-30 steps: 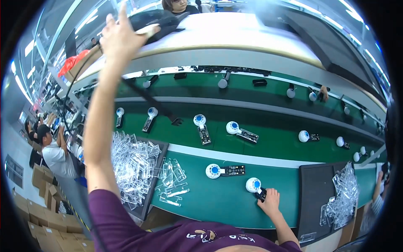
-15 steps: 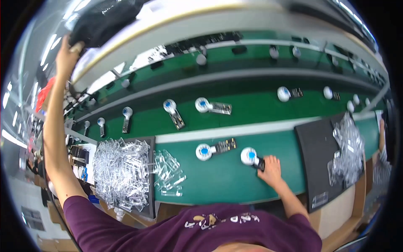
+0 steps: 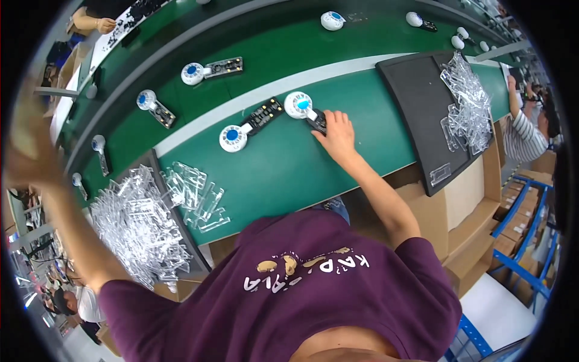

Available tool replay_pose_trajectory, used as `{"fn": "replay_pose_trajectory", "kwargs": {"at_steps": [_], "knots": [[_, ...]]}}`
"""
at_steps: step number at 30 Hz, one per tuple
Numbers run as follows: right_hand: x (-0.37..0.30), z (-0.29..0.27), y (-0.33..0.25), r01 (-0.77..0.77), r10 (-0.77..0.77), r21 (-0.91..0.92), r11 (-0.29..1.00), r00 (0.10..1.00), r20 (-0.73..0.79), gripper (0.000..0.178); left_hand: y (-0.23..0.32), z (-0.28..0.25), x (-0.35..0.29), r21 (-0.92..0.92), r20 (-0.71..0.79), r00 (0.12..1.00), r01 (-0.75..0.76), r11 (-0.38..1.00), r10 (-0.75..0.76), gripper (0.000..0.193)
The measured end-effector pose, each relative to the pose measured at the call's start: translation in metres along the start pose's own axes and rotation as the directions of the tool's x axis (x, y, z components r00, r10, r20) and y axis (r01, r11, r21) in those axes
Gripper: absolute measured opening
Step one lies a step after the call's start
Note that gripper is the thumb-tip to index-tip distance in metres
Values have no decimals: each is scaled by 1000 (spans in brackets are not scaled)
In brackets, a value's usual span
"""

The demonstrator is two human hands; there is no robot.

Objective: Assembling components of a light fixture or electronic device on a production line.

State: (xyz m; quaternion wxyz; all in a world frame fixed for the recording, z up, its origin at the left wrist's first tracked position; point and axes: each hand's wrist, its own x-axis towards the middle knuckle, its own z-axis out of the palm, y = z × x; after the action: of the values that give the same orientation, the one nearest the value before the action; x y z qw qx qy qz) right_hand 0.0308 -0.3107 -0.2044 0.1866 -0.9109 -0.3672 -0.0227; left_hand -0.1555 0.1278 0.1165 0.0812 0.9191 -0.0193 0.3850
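Observation:
My right hand (image 3: 339,136) grips the black circuit-board end of a small device (image 3: 299,105) with a round white head and a blue centre. The device lies on the green bench top (image 3: 271,181). Just left of it rests a second such device (image 3: 233,138), its bare board pointing toward the first one's head. My left arm reaches out to the far left. The left hand (image 3: 35,151) there is smeared by motion, so its fingers and anything in them cannot be made out.
Clear plastic covers (image 3: 142,226) are heaped at left, with several loose ones (image 3: 196,193) beside them. More covers (image 3: 473,99) lie on a black tray (image 3: 410,90) at right. Similar devices (image 3: 192,73) sit on the green conveyor (image 3: 271,48). Another person (image 3: 525,136) is at far right.
My left hand has come down from the shelf, where it was at a black item. That item is out of view. My right hand stays on the same device; the whole view has tilted downward and turned.

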Motion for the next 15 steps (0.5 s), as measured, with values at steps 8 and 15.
{"fn": "replay_pose_trajectory", "kwargs": {"at_steps": [8, 15], "knots": [[-13, -30, 22, 210, -232, 172, 962, 965, 119, 50, 125, 257, -222, -45, 453, 394, 906, 421, -800, 60], [-25, -119, 190, -91, 115, 91, 992, 946, -304, 11, 183, 299, -181, 54, 638, 464, 769, 636, -615, 69]]}}
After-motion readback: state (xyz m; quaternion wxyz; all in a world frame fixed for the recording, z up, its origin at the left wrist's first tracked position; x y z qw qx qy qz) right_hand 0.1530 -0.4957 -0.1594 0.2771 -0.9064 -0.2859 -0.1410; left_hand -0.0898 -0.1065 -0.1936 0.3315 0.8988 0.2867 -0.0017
